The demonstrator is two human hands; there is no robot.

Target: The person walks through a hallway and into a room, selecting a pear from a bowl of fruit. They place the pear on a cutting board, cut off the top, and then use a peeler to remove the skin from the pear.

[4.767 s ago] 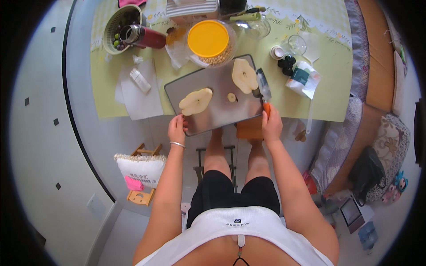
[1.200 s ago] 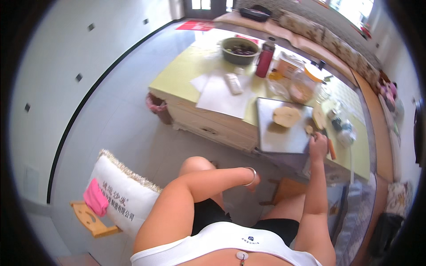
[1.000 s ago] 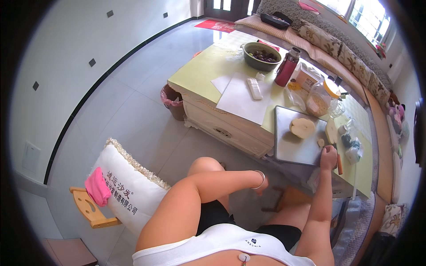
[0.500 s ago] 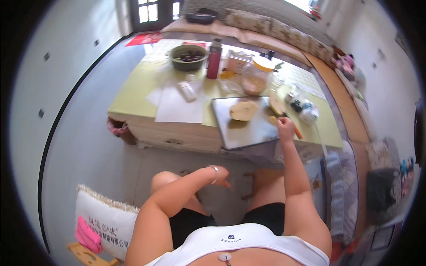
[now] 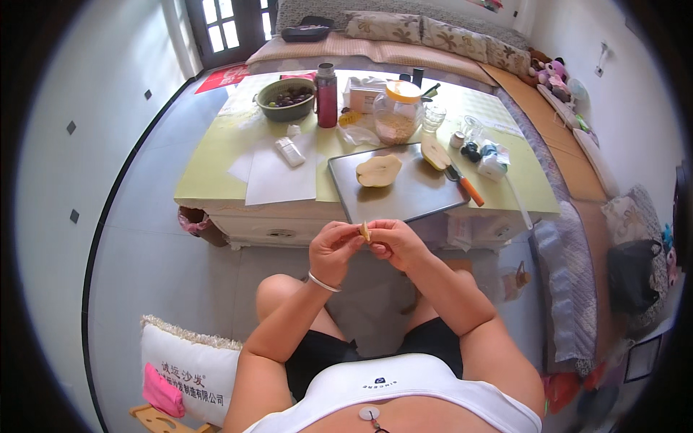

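1. Head view: the near edge of the pale-green surface (image 5: 209, 173) crosses ahead of you, and the grey board (image 5: 426, 191) juts past it toward your hands.
2. Your room to move lies between that edge and your knees, with tiled floor (image 5: 354, 285) showing below.
3. On the board, one pear half (image 5: 378, 172) lies toward the left, cut face up; the other pear half (image 5: 435, 153) lies near the far right corner, with the board's grey face showing between and in front of them.
4. The knife (image 5: 471, 192) sits at the board's right edge, its blade just beside the right half and its orange handle angled toward you.
5. Behind the board stands the yellow-lidded jar (image 5: 397, 123), with the red flask (image 5: 326, 101) and grape-filled basin (image 5: 281, 112) farther left.
6. White paper (image 5: 281, 187) lies left of the board; a tissue pack (image 5: 494, 162) is to its right.
7. Your elbows are bent and your forearms converge above your lap, with a bracelet (image 5: 323, 283) on the left wrist.
8. Your left hand (image 5: 334, 249) and right hand (image 5: 395, 244) meet, fingers pinched on a small pear piece (image 5: 366, 232) between them, just in front of the board.
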